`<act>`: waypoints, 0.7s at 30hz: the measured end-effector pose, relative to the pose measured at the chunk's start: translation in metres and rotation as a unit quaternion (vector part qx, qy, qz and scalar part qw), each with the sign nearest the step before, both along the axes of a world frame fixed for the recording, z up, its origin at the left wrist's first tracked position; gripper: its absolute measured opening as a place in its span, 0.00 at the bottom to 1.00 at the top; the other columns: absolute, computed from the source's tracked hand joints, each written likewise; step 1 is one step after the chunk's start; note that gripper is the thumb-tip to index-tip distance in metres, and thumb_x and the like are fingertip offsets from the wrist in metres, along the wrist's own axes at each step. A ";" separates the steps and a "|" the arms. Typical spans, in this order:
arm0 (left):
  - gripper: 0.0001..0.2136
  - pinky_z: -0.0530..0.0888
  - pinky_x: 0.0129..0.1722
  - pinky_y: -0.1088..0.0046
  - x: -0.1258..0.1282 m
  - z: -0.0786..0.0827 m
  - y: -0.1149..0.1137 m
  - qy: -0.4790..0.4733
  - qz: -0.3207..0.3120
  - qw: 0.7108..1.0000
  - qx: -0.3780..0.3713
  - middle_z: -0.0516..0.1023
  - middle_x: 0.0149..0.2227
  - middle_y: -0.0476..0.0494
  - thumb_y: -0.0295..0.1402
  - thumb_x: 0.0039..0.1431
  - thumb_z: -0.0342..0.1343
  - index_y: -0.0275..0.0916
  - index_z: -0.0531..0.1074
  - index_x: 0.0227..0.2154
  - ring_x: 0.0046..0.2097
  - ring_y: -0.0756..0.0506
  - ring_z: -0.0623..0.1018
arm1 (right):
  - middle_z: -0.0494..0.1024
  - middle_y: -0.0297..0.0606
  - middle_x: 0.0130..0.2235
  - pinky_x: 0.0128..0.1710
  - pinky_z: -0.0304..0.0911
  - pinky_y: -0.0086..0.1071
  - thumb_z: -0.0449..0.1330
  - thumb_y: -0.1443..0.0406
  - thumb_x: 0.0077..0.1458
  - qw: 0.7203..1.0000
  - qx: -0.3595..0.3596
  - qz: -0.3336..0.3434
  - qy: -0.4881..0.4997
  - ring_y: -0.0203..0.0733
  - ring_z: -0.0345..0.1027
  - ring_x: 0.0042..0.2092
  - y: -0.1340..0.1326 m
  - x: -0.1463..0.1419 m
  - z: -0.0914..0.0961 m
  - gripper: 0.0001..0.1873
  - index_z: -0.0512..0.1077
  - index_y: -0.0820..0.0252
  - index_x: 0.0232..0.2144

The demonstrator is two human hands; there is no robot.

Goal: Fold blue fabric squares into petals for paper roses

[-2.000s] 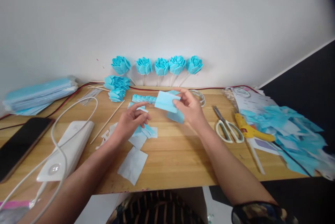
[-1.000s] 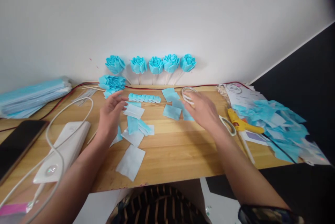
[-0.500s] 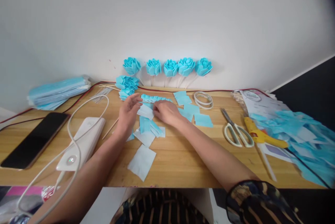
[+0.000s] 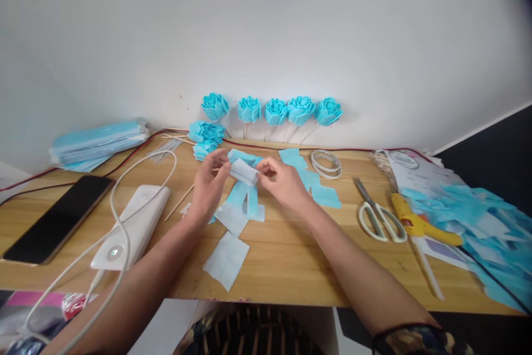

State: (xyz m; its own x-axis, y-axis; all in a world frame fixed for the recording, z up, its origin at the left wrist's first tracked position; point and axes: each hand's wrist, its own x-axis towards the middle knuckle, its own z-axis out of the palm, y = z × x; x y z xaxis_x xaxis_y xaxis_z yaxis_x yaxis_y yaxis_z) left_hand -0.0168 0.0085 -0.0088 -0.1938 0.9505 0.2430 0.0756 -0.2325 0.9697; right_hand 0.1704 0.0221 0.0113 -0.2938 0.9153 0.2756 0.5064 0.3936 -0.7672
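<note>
Both hands hold one small folded piece of pale blue mask fabric [image 4: 244,171] just above the wooden table [image 4: 291,255]. My left hand [image 4: 210,186] pinches its left end and my right hand [image 4: 282,180] pinches its right end. Under the hands lie more cut blue and white squares [image 4: 233,216], and one white square [image 4: 224,261] sits nearer the front edge. Further blue squares [image 4: 320,191] lie to the right of my right hand. A pleated blue strip [image 4: 243,157] lies just behind the held piece.
Several blue fabric flowers on sticks [image 4: 274,111] lean on the wall. A stack of face masks [image 4: 97,142], a phone [image 4: 58,219] and a power bank [image 4: 133,225] with cable lie left. Scissors [image 4: 376,211], a yellow glue gun [image 4: 419,222], elastic loops [image 4: 326,162] and blue scraps [image 4: 477,216] lie right.
My right hand laid down the blue squares it held, swung out to the right, then came back to the middle. Both hands have now lifted one folded piece off the table.
</note>
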 end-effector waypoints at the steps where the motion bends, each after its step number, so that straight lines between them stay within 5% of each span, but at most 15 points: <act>1: 0.19 0.70 0.45 0.69 -0.002 -0.001 0.002 -0.001 0.015 1.000 -0.002 0.74 0.46 0.42 0.38 0.58 0.56 0.39 0.68 0.52 0.46 0.46 0.74 | 0.80 0.32 0.33 0.37 0.63 0.31 0.58 0.68 0.54 1.000 -0.002 0.003 0.009 0.38 0.74 0.36 0.000 0.002 -0.002 0.05 0.71 0.56 0.35; 9: 0.30 0.70 0.50 0.64 -0.005 -0.007 0.008 -0.040 -0.025 0.997 -0.065 0.73 0.53 0.34 0.41 0.55 0.59 0.35 0.60 0.58 0.51 0.42 0.74 | 0.80 0.32 0.35 0.41 0.64 0.32 0.59 0.67 0.56 0.999 0.025 0.048 -0.002 0.39 0.74 0.38 -0.002 0.011 -0.008 0.09 0.71 0.54 0.41; 17: 0.31 0.66 0.28 0.75 -0.007 -0.010 0.010 -0.025 -0.075 0.993 -0.084 0.76 0.35 0.45 0.37 0.48 0.62 0.34 0.63 0.56 0.30 0.50 0.72 | 0.79 0.32 0.37 0.44 0.64 0.32 0.58 0.69 0.57 0.991 0.044 0.107 -0.074 0.39 0.74 0.42 -0.013 0.007 0.002 0.16 0.68 0.52 0.47; 21: 0.27 0.63 0.24 0.77 -0.011 -0.013 0.012 -0.001 -0.072 0.995 -0.071 0.71 0.27 0.51 0.31 0.46 0.58 0.32 0.67 0.53 0.26 0.51 0.69 | 0.78 0.32 0.37 0.44 0.63 0.31 0.57 0.70 0.56 0.989 0.034 0.125 -0.074 0.39 0.73 0.42 -0.014 0.010 0.005 0.17 0.67 0.52 0.48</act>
State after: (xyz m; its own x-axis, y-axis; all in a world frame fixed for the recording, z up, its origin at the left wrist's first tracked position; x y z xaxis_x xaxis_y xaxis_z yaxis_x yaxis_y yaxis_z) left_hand -0.0278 0.0200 -0.0213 -0.0530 0.9931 0.1043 0.0490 -0.1018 0.9936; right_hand 0.1799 0.0080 0.0162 -0.5508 0.7897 0.2702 0.4919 0.5686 -0.6593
